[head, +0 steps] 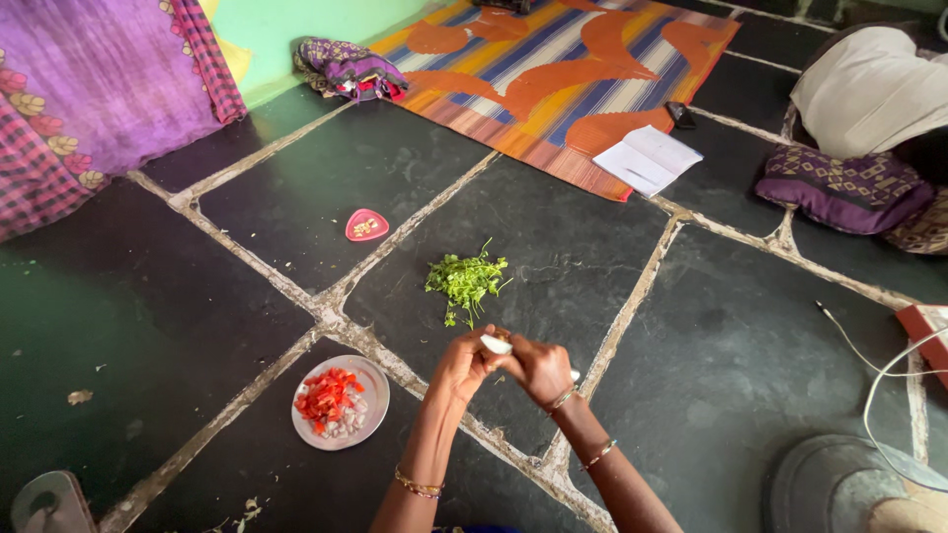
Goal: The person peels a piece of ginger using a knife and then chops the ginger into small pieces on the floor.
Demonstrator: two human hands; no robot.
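Note:
Both my hands meet low over the dark stone floor. My left hand point(460, 367) and my right hand point(540, 368) are closed together on a small white object point(497, 343); I cannot tell what it is. A pale tip point(575, 375) pokes out beside my right hand. Just beyond the hands lies a loose pile of green leafy herbs point(466, 279). To the left of my left forearm sits a white plate point(370, 375) holding chopped red and pale vegetable pieces point(328, 397).
A small red dish point(366, 225) sits farther left. At the back lies an orange striped mat point(553, 69) with an open white notebook point(647, 158) and a dark phone point(680, 114). A purple cushion point(839, 188), white cable point(869, 367) and grey round lid point(834, 484) are on the right.

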